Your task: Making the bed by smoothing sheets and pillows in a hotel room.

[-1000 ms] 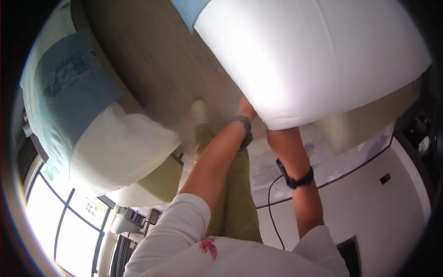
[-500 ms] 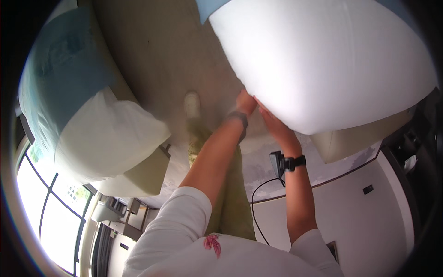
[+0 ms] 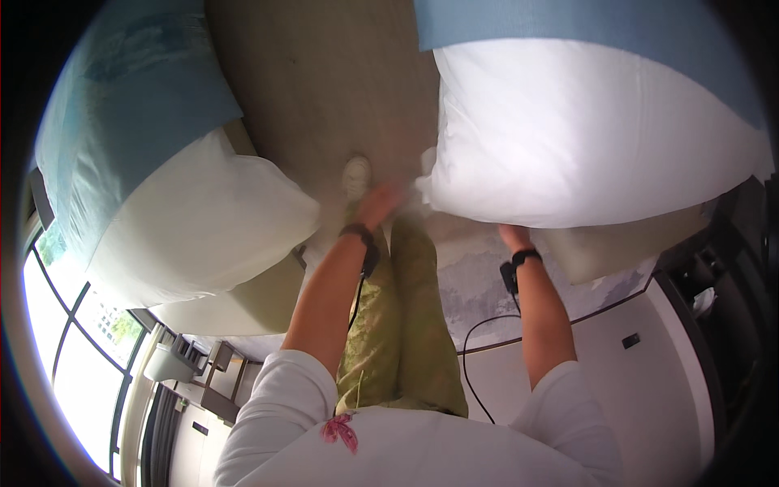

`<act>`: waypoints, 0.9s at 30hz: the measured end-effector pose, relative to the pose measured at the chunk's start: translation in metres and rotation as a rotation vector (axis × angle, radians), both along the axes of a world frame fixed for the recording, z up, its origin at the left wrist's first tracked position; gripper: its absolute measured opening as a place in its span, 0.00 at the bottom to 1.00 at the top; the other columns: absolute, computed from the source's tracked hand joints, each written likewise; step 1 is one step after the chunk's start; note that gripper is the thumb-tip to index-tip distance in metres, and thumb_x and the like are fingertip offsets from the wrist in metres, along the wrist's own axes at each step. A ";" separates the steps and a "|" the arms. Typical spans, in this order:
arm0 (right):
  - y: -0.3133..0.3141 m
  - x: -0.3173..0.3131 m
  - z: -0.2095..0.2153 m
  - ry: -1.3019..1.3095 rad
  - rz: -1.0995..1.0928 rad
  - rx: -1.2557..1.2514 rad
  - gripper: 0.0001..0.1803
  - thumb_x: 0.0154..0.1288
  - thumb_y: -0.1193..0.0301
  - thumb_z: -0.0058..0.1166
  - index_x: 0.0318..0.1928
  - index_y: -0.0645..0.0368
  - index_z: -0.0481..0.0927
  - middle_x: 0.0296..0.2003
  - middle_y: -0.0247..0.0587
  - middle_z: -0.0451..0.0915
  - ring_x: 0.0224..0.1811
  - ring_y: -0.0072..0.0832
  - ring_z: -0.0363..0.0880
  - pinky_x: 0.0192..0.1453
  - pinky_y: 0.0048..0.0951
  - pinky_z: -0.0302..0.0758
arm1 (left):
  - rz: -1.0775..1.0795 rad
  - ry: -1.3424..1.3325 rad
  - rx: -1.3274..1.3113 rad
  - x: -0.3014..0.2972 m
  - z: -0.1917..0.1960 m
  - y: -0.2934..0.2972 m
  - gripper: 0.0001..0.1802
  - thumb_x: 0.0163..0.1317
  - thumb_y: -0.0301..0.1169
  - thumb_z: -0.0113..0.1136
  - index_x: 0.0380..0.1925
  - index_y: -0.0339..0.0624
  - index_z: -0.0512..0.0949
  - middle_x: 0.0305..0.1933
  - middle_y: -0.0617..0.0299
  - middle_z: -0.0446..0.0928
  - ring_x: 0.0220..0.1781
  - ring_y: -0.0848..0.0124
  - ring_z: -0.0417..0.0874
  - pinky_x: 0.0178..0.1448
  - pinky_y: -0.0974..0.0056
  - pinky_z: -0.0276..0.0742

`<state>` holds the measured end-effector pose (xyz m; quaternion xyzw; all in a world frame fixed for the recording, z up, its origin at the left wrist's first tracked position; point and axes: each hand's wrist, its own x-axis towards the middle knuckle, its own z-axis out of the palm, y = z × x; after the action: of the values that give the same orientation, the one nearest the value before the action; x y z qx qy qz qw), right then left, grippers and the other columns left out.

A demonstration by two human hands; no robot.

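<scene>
White bedding [image 3: 560,138] covers the bed at the upper right, and its loose corner juts out at the bedside. Just left of that corner is my left hand [image 3: 383,206], apart from the cloth and smeared by motion, so its fingers cannot be read. At the bedding's lower edge my right hand [image 3: 514,237] reaches up against the cloth, its fingers hidden by it. A blue bed runner [image 3: 560,23] lies across the bed beyond the white part.
On the left stands a second bed with white bedding [image 3: 191,219] and a blue runner [image 3: 170,105]. Floor [image 3: 324,73] runs between the beds. A cable [image 3: 466,381] hangs by my right arm. A dark shelf unit [image 3: 714,268] stands at the right, a window [image 3: 89,357] at the lower left.
My left hand has come off the bedding and moved left and down. My right hand has shifted right along the lower edge. The bedding's corner now sticks out more loosely.
</scene>
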<state>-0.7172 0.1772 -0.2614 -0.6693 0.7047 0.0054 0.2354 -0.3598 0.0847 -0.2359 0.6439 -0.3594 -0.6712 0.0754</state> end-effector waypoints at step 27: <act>-0.147 0.180 0.227 -0.779 -0.641 0.833 0.20 0.62 0.57 0.44 0.52 0.51 0.71 0.42 0.34 0.77 0.41 0.21 0.75 0.43 0.24 0.68 | 0.174 0.151 0.226 0.275 0.147 0.076 0.12 0.61 0.34 0.47 0.32 0.37 0.75 0.31 0.60 0.77 0.35 0.72 0.77 0.39 0.67 0.73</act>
<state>-0.5374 0.0303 -0.0345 -0.2318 0.6713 -0.0354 0.7031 -0.0849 0.1610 -0.0891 0.6247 -0.2179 -0.7448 0.0870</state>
